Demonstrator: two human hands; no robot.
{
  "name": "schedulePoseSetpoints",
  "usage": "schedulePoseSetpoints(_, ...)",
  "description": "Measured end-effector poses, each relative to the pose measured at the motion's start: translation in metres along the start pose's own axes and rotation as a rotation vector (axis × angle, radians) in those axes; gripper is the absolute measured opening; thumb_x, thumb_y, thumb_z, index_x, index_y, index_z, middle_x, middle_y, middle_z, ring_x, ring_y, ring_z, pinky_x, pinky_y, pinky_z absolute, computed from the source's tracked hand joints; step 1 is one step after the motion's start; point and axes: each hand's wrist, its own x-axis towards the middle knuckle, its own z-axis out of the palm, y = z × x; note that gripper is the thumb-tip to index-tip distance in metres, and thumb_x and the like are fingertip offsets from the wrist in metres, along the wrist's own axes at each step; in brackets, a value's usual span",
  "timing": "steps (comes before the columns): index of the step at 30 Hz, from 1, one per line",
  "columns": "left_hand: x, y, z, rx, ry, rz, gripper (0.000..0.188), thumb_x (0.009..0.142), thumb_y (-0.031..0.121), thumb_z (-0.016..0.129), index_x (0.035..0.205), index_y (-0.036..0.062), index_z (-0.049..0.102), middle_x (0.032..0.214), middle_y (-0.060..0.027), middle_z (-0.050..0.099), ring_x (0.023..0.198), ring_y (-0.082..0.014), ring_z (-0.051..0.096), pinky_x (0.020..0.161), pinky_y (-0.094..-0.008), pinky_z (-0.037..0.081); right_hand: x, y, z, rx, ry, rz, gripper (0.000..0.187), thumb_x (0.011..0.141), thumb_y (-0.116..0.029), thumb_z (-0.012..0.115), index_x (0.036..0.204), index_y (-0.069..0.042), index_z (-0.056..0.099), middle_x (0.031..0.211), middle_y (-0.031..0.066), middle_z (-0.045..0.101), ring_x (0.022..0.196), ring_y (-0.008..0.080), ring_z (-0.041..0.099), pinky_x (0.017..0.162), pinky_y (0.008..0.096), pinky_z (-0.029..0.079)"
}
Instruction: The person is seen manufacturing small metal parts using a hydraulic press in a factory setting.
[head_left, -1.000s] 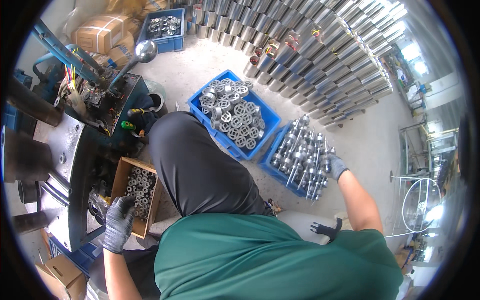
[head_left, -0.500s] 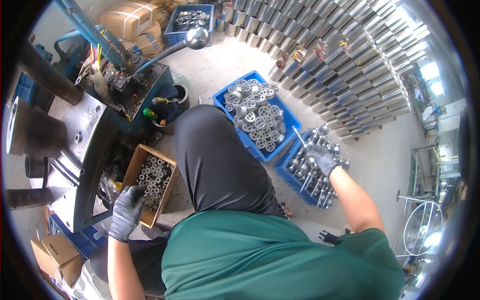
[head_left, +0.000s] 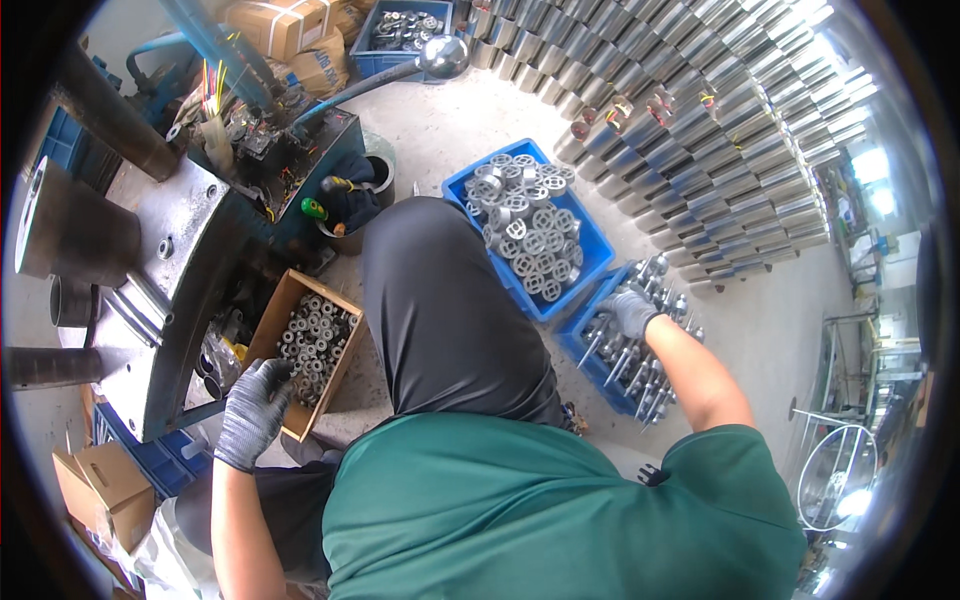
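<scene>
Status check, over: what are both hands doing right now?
Left gloved hand resting on the brown cardboard box of small metal rings. Right gloved hand down in the blue plastic crate of steel shafts, grip unclear. Nothing blocking either.
</scene>
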Motion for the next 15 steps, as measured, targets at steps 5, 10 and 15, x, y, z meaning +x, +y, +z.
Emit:
schedulePoseSetpoints(5,0.006,0.000,0.006,0.022,-0.032,-0.001,0.025,0.094,0.009,0.074,0.117,0.0009,0.069,0.108,-0.0201,0.069,0.103,-0.0402,0.070,0.089,-0.0436,0.056,0.041,0.026,-0.050,-0.917,-0.075,-0.626,0.036,0.089,-0.001,0.070,0.125,-0.003,0.073,0.111,0.0146,0.079,0.097,0.0233,0.077,0.085,0.0355,0.060)
schedulePoseSetpoints(10,0.010,0.011,0.003,0.065,-0.037,0.035,0.025,0.095,0.011,0.074,0.118,0.0015,0.070,0.110,-0.0204,0.069,0.104,-0.0406,0.070,0.089,-0.0438,0.057,0.008,-0.014,-0.037,-0.909,0.294,-0.611,0.037,0.089,-0.012,0.070,0.124,-0.004,0.075,0.113,0.0219,0.077,0.107,0.0354,0.075,0.095,0.0416,0.058)
schedulePoseSetpoints(15,0.014,0.016,0.002,0.049,-0.058,-0.011,0.025,0.094,0.002,0.069,0.119,-0.0010,0.069,0.111,-0.0192,0.071,0.106,-0.0351,0.072,0.094,-0.0409,0.057,-0.003,-0.009,0.003,-1.056,0.274,-0.567,0.031,0.092,-0.028,0.070,0.117,-0.012,0.079,0.111,0.0154,0.078,0.108,0.0344,0.073,0.101,0.0448,0.054)
